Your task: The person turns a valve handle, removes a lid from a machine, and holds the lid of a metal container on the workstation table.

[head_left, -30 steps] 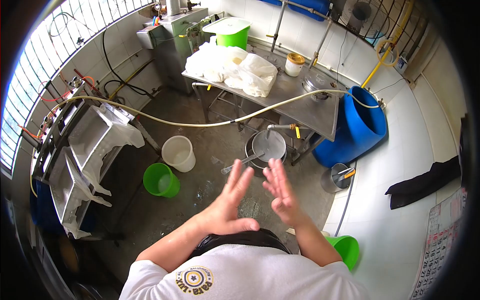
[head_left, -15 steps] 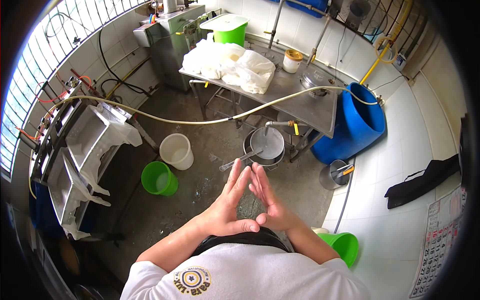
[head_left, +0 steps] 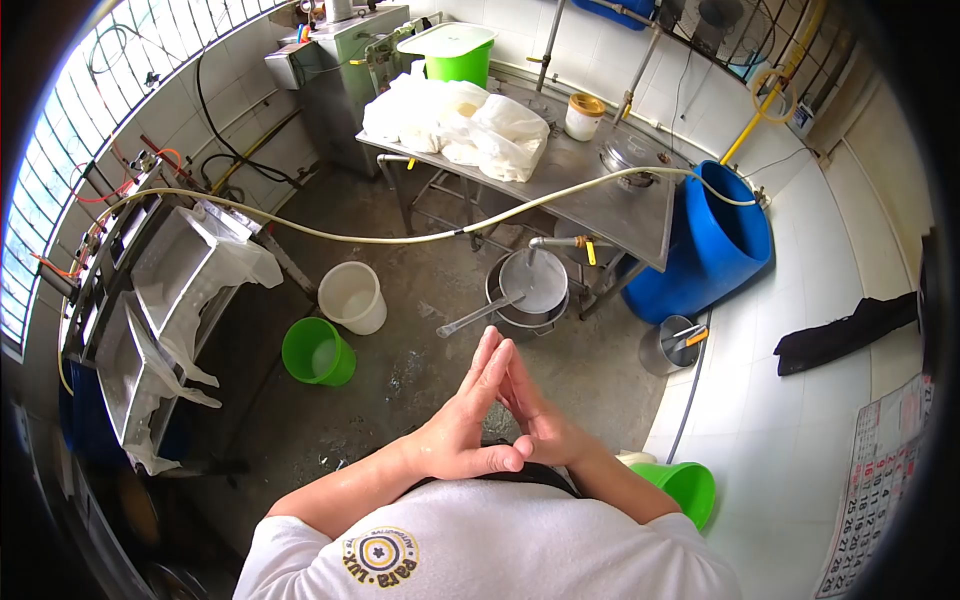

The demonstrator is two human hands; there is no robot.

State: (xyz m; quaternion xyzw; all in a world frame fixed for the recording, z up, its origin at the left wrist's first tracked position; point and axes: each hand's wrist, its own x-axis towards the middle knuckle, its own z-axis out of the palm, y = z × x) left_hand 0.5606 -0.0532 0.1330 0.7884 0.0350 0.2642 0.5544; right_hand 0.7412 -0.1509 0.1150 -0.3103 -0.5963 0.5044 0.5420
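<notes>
My left hand [head_left: 468,418] and my right hand [head_left: 541,412] meet in front of my waist, fingertips together and fingers stretched out. Neither one holds anything. Beyond the fingertips, a round long-handled strainer [head_left: 540,285] rests on a metal pot [head_left: 523,321] on the floor, under a pipe with a yellow-handled valve [head_left: 590,253]. To the left of it stand a white bucket [head_left: 352,300] and a green bucket [head_left: 318,352] with some pale content.
A pale hose [head_left: 390,240] hangs across the room before a steel table [head_left: 590,205] bearing white bags [head_left: 460,125]. At right are a blue barrel [head_left: 700,240], a metal bucket of utensils [head_left: 665,350] and a green bucket [head_left: 690,490]. Steel trays [head_left: 185,265] line the left.
My hands have drawn closer together; the fingertips, slightly apart before, now touch. They sit a little lower in view. The objects around have stayed in place.
</notes>
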